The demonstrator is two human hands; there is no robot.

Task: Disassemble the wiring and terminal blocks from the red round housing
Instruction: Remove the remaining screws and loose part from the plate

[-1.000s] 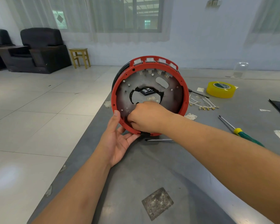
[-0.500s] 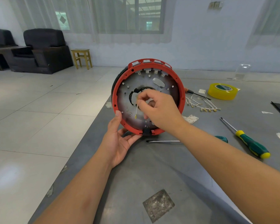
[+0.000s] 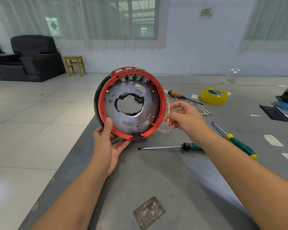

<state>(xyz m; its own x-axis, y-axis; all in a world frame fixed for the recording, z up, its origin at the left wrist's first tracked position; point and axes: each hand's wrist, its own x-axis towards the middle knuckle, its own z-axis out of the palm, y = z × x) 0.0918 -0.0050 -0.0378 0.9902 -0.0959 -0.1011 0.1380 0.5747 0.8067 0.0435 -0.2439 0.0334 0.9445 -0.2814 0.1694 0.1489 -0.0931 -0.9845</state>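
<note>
Right hand (image 3: 183,116) pinches a thin wire (image 3: 168,110), hanging roughly vertical just right of the housing (image 3: 131,103) the left hand (image 3: 106,143) grips; wire pile (image 3: 204,112) lies further right.

Brightness: I read the scene as bright and even, in soft daylight.
Source: the curtained window (image 3: 120,19) at 12 o'clock, glowing through sheer fabric.
Shadows: faint ones on the grey table (image 3: 173,188) under both forearms.
Glare: a pale sheen on the floor tiles (image 3: 0,191) at 8 o'clock.
Distortion: wide-angle bending stretches the edges.
Focus: I see slight softness on the right hand (image 3: 183,117).
</note>
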